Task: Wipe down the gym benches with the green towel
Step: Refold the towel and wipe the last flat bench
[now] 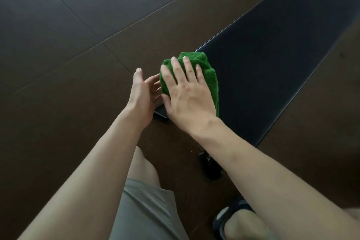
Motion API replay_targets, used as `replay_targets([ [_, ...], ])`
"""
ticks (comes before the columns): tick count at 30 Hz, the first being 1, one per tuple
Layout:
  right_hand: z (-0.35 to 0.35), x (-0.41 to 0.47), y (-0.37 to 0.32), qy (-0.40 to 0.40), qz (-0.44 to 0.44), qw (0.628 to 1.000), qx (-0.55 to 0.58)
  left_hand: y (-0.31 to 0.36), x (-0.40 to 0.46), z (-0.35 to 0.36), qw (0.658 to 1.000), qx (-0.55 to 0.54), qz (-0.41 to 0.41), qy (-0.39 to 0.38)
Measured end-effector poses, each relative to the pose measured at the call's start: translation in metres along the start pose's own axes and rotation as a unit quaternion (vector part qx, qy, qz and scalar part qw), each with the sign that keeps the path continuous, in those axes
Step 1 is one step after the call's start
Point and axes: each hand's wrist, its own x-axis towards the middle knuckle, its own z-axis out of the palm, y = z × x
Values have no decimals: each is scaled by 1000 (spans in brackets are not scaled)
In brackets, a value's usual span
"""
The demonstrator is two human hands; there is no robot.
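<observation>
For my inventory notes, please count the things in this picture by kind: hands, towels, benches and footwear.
hands: 2 (left hand, right hand)
green towel: 1
gym bench: 1
sandal: 1
Total: 5

You're working in dim, even light; a cool sheen lies on the floor (58,15) at upper left. Shadows are soft. The wide lens bends lines toward the frame edges, and your forearms at the bottom look stretched and slightly soft.
</observation>
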Motion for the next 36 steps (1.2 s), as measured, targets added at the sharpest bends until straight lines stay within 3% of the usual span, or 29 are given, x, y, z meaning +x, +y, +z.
replay_targets([
  [5,4,-54,23,-15,-88,996,-32,2,-4,12,1000,21,1,1],
  [12,-1,-120,70,-17,-102,994,-27,-8,-18,23,998,58,14,20],
  [17,-3,-48,49,-20,-113,992,46,-9,-13,16,1000,17,1,6],
  [22,-6,70,17,-59,-39,995,70,-11,-12,6,999,-32,-8,-8],
  [25,-7,66,20,-47,-28,995,80,-6,-15,12,998,-44,15,40],
  [28,-9,-2,36,-12,-33,993,113,-7,-23,27,993,-30,45,106],
  [31,-7,-61,49,-25,-37,995,94,-6,-26,42,988,-17,72,135],
  [36,-8,-15,66,-40,-46,991,121,-8,-26,60,984,5,75,161],
])
